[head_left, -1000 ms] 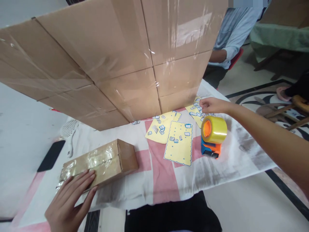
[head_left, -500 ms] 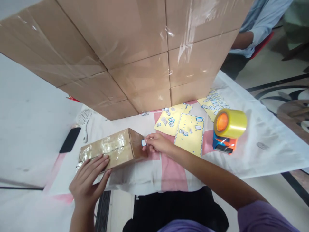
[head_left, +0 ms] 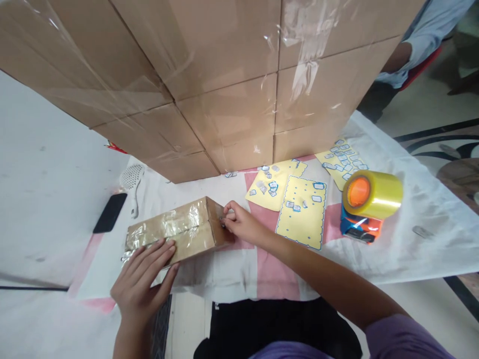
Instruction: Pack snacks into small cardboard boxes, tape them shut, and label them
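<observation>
A small cardboard box (head_left: pixel 187 227), wrapped in shiny clear tape, lies on the cloth in front of me. My left hand (head_left: pixel 144 279) rests on its near long side, fingers laid over the top and thumb held apart. At the box's right end, my right hand (head_left: pixel 239 223) has thumb and forefinger pinched together against the end face. Between those fingertips is a small label (head_left: pixel 223 222), mostly hidden. Just right of this hand lie a yellow sheet (head_left: pixel 303 224) and a second yellow sheet (head_left: pixel 262 199), both carrying small blue-edged labels.
A tall stack of taped cardboard boxes (head_left: pixel 228 114) stands behind. On the right, a yellow tape roll (head_left: pixel 385 194) sits on a blue and orange dispenser (head_left: pixel 361 227). A black phone (head_left: pixel 110 213) and a white slotted spoon (head_left: pixel 132 179) lie left. Another person's sleeve (head_left: pixel 430 45) shows top right.
The label, plainly visible earlier as a white, blue-edged piece, is now mostly covered by my right fingertips at the box end. The view has shifted slightly; my left hand stays on the box.
</observation>
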A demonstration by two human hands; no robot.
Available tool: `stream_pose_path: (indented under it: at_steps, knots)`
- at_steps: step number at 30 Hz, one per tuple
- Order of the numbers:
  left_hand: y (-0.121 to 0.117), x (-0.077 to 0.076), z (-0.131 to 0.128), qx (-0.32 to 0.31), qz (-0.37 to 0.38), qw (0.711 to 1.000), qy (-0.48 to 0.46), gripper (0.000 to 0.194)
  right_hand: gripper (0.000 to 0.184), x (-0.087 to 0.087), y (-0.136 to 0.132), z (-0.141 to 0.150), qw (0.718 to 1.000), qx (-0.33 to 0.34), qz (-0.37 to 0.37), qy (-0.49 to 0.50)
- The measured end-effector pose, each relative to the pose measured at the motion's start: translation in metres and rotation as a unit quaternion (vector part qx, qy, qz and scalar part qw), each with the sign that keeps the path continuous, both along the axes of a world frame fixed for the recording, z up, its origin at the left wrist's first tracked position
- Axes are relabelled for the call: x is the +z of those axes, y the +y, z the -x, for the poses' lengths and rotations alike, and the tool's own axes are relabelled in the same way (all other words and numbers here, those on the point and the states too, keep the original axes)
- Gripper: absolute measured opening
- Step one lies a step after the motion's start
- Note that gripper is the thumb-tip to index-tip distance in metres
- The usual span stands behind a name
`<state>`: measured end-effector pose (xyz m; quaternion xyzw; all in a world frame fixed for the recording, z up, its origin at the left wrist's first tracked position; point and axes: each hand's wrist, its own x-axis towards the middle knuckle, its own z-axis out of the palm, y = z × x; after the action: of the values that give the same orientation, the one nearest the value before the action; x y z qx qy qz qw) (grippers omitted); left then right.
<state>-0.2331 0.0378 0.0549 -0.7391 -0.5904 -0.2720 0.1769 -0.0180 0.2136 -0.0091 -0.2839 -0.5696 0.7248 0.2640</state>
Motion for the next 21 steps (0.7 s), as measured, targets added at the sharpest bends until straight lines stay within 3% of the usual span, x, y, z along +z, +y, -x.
stream_pose_path:
  at_steps: [3, 6, 10, 14, 21]
  knots:
    - [0.002, 0.002, -0.001, 0.007, 0.007, 1.000, 0.002, 0.044, 0.011, -0.002, -0.015, -0.001, 0.995, -0.087, -0.035, -0.029]
    - [0.003, 0.001, 0.000, 0.012, 0.006, 1.000, 0.000, 0.041, 0.024, -0.011, -0.035, -0.007, 0.991, -0.127, -0.030, -0.008]
    - [0.001, -0.001, 0.001, 0.011, 0.005, 1.000, 0.003, 0.040, 0.040, -0.015, -0.047, -0.017, 0.995, -0.080, -0.044, -0.031]
    - [-0.002, -0.002, 0.003, 0.008, 0.010, 1.000, -0.013, 0.040, 0.047, -0.008, -0.045, -0.020, 0.995, -0.076, -0.050, -0.029]
    - [-0.006, -0.003, 0.005, 0.010, 0.000, 1.000, -0.027, 0.036, 0.061, -0.011, -0.045, -0.024, 0.995, 0.025, -0.094, -0.030]
